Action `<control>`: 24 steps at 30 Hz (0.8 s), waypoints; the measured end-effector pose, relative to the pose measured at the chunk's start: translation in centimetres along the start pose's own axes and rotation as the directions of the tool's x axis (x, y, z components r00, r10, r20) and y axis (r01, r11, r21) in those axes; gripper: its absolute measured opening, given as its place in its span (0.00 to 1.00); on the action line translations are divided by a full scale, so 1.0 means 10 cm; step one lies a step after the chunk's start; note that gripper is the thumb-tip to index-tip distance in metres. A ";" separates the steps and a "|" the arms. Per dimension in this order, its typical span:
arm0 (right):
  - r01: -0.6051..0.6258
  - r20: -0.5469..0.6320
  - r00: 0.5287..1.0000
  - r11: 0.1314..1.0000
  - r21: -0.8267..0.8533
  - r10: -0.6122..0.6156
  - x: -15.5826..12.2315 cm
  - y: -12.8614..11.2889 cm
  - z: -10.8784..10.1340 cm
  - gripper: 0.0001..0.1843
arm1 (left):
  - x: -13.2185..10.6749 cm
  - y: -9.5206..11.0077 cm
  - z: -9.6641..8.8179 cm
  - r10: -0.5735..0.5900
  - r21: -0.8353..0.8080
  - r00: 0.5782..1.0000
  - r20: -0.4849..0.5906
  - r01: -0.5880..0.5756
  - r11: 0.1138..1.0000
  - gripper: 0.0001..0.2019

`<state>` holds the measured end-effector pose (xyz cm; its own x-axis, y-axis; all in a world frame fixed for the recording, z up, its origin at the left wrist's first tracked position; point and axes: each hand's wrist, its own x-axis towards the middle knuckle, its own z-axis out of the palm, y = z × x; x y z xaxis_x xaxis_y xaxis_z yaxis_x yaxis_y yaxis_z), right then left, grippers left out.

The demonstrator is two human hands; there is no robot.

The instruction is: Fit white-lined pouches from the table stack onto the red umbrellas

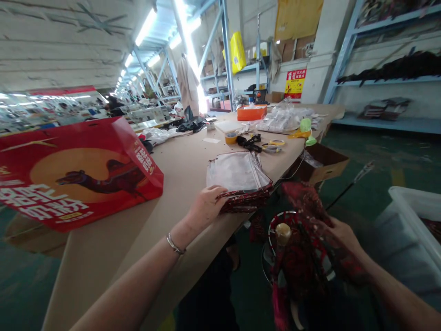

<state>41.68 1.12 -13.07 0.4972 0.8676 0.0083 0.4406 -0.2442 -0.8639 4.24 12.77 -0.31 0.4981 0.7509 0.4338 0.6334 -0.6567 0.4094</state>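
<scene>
My left hand (pixel 209 202), with a bracelet at the wrist, has its fingers closed on the near edge of a stack of fabric pieces (pixel 236 171) lying on the table. The stack shows white on top, with dark red patterned edges folded along its near side. Out past the table's right edge, my right hand (pixel 344 235) grips a dark red patterned cloth (pixel 306 202), which is smeared by motion and hangs down. Below it stands a round basket or bin (pixel 273 230) with more dark red cloth; a pale rounded knob (pixel 283 233) shows beside the cloth.
A large red bag (pixel 86 174) stands on the table's left. Beyond the stack are a yellow tape roll (pixel 230 138), yellow-handled pliers (pixel 274 146), an orange box (pixel 251 113) and plastic bags (pixel 289 117). A cardboard box (pixel 327 163) and white bin (pixel 413 220) stand at right.
</scene>
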 end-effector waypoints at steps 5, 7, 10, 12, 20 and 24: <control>-0.047 0.080 0.994 0.963 -0.266 0.071 -0.21 0.94 0.44 0.18 | 0.13 0.03 0.00 0.030 0.244 0.976 0.216 -0.083 0.966 0.10; -0.008 0.078 0.997 0.970 -0.242 0.027 -0.19 0.85 0.47 0.23 | 0.20 0.08 -0.05 0.025 0.330 0.959 0.283 -0.122 0.936 0.10; 0.173 -0.001 0.985 0.983 -0.062 -0.174 -0.12 0.13 0.36 0.22 | 0.28 0.14 -0.10 0.032 0.432 0.920 0.390 -0.213 0.876 0.12; 0.326 -0.069 0.944 0.944 0.058 -0.322 -0.12 -0.57 0.26 0.17 | 0.32 0.17 -0.11 0.045 0.468 0.897 0.439 -0.271 0.841 0.12; 0.865 0.493 0.499 0.450 -0.224 -0.713 -0.03 -2.34 0.78 0.13 | 0.50 0.08 -0.06 0.033 0.417 0.913 0.407 -0.218 0.883 0.09; 0.832 0.561 0.542 0.301 -0.466 -0.626 0.12 -2.46 1.13 0.14 | 0.51 0.08 -0.07 0.018 0.401 0.959 0.284 -0.136 0.906 0.09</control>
<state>22.99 13.02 2.49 -0.4260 0.8659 0.2622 0.8949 0.4459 -0.0186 6.86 16.06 2.85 0.6570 0.7282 0.1950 0.7438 -0.6684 -0.0100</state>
